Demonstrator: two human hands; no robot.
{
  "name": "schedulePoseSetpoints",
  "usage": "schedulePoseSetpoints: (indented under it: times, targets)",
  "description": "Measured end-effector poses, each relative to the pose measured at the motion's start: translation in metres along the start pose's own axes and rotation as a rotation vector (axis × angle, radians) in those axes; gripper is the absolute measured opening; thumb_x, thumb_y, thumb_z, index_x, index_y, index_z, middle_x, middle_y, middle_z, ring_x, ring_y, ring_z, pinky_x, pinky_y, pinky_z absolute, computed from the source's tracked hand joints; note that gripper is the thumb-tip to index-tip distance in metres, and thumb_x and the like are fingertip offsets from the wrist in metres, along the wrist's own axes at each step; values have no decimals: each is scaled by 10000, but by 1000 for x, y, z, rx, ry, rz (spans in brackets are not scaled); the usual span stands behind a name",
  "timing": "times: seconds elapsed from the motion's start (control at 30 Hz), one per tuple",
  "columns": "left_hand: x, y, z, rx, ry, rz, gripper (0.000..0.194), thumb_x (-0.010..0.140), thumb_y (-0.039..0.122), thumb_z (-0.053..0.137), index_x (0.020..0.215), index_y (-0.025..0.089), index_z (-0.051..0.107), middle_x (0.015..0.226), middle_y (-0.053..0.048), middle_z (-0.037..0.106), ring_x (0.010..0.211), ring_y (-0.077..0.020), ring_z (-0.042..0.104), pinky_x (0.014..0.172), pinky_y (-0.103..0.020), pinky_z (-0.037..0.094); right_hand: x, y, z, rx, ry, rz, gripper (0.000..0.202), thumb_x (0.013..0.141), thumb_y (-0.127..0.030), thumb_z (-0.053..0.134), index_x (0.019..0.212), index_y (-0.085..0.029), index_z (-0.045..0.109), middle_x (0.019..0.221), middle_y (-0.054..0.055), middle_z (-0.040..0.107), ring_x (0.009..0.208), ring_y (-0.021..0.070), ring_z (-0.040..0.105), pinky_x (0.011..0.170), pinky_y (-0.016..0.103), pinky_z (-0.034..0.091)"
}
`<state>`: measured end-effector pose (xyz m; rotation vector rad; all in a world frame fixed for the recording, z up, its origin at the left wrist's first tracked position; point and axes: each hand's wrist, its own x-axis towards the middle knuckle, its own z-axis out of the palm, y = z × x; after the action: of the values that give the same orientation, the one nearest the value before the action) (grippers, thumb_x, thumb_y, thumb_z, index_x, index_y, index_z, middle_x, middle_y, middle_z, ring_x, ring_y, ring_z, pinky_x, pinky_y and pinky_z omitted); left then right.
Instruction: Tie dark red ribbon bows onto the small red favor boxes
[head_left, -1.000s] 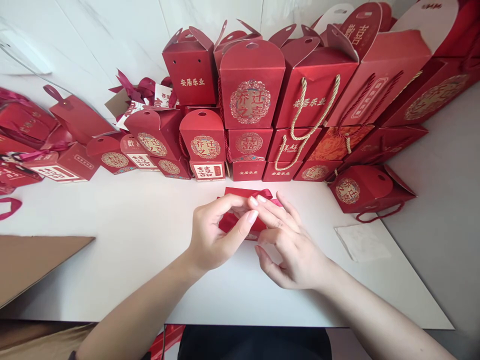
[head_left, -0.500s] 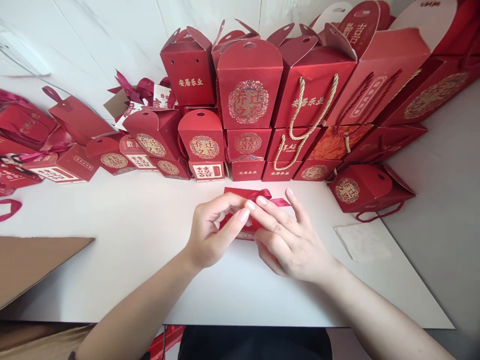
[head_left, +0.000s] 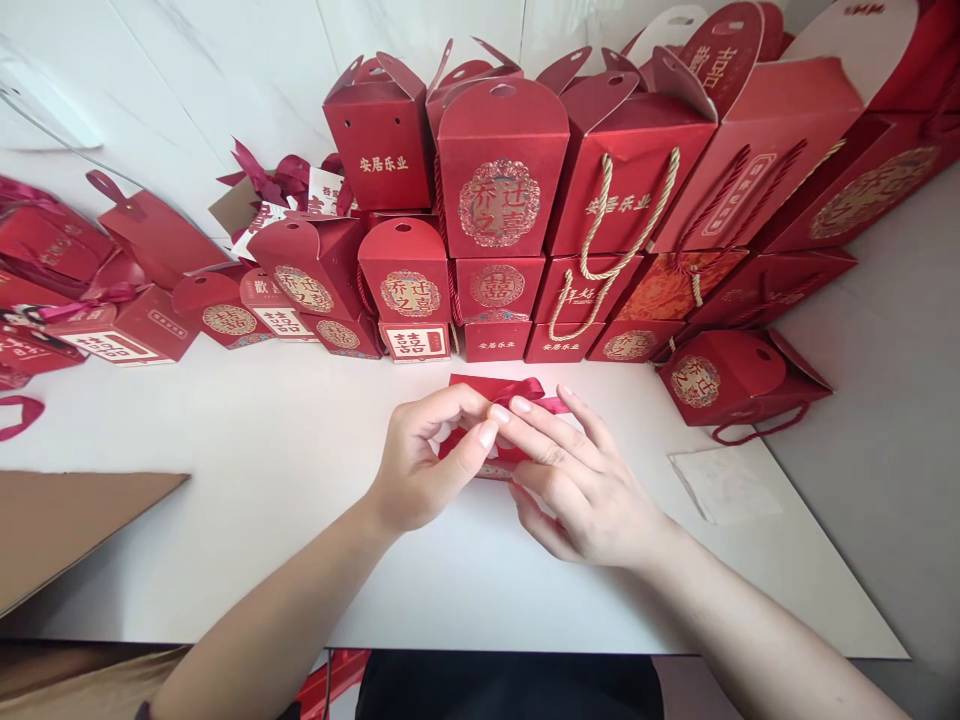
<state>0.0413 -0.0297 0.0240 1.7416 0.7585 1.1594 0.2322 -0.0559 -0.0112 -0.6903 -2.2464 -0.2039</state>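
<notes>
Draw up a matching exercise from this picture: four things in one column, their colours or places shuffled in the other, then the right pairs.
Things
1. red box
2. cardboard
3. flat whitish piece
4. wall

Colours and places
A. pale with grey veins, at the back
B. lying on the white table, to the right of both hands
C. partly hidden by the left hand and the right hand
D. brown, at the left edge of the view

Pairs: 1-C, 2-D, 3-B, 4-A
</notes>
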Motion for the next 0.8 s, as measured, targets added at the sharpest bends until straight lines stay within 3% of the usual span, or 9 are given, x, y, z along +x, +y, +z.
schedulePoseSetpoints:
  times: [0.3,0.57,0.67,0.8]
  targets:
    - [0,-2,-4,-128,-75,-43,130,919,242,549,852,153,616,703,-2,579,627,-93,543,553,-208,428,1,-1,-1,27,27,-5,209,737,-25,584,884,-170,549,1439,138,488,1384,277,405,1161,573,283]
    - [1,-4,-4,-178,-127,-59,134,904,255,563,819,156,592,656,3,559,564,-88,500,496,-199,401,2,-2,-3,270,69,68,205,773,-77,599,941,-175,537,1354,155,580,1339,294,462,1114,553,358]
    - [0,0,-2,-108,-149,-70,147,898,247,565,789,151,591,662,-17,592,594,-110,546,539,-223,448,4,-5,-6,535,159,173,217,804,-102,607,972,-197,507,1288,141,618,1213,284,571,1000,522,480]
    - [-3,6,8,-30,-220,-51,156,877,224,566,741,147,580,640,-25,603,537,-102,512,493,-222,423,6,-11,-8,843,306,372,205,861,-107,585,987,-233,485,1022,81,684,920,220,661,741,404,580]
